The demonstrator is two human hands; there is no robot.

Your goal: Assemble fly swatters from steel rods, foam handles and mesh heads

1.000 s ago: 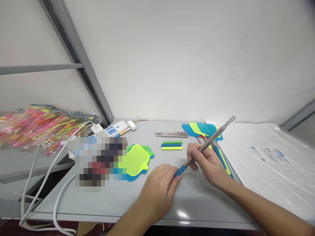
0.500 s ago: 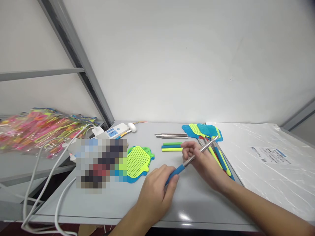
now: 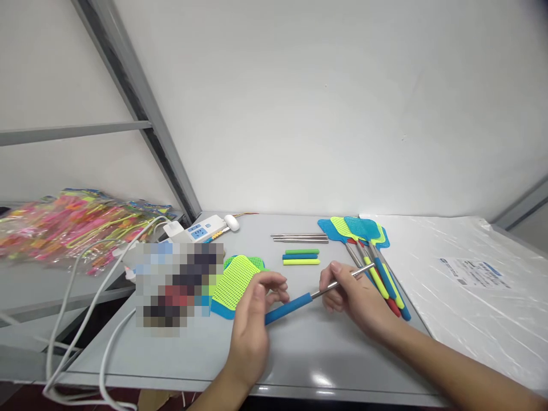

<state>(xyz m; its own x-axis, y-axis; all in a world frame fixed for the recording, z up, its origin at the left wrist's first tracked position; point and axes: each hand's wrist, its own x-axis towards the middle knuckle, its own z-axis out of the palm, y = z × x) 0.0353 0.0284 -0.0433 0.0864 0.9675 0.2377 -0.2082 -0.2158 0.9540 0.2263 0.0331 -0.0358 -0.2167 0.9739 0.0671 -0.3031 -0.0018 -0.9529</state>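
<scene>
My right hand (image 3: 355, 297) pinches a shiny metal rod (image 3: 317, 294) between thumb and fingers. A blue handle (image 3: 289, 309) covers the rod's lower left end. The bare rod tip points up to the right. Around the handle's far end my left hand (image 3: 252, 334) is loosely cupped, thumb and fingers apart, not gripping it. Just behind that hand lie perforated fly swatter heads, a yellow-green head (image 3: 240, 278) on top of green and blue ones. Three loose handle tubes (image 3: 301, 257), green, blue and yellow, lie side by side farther back, with several metal rods (image 3: 299, 238) beyond them.
Fly swatters with handles (image 3: 379, 274) lie piled at the right, beside a white plastic-wrapped package (image 3: 471, 308). A power strip (image 3: 199, 231) and white cables (image 3: 79, 319) are at the left. Plastic-bagged colourful items (image 3: 85, 228) fill a side shelf. One patch is pixelated.
My left hand has loosened from the blue handle and opened. My right hand has closed on the metal rod, which now lies lower and flatter.
</scene>
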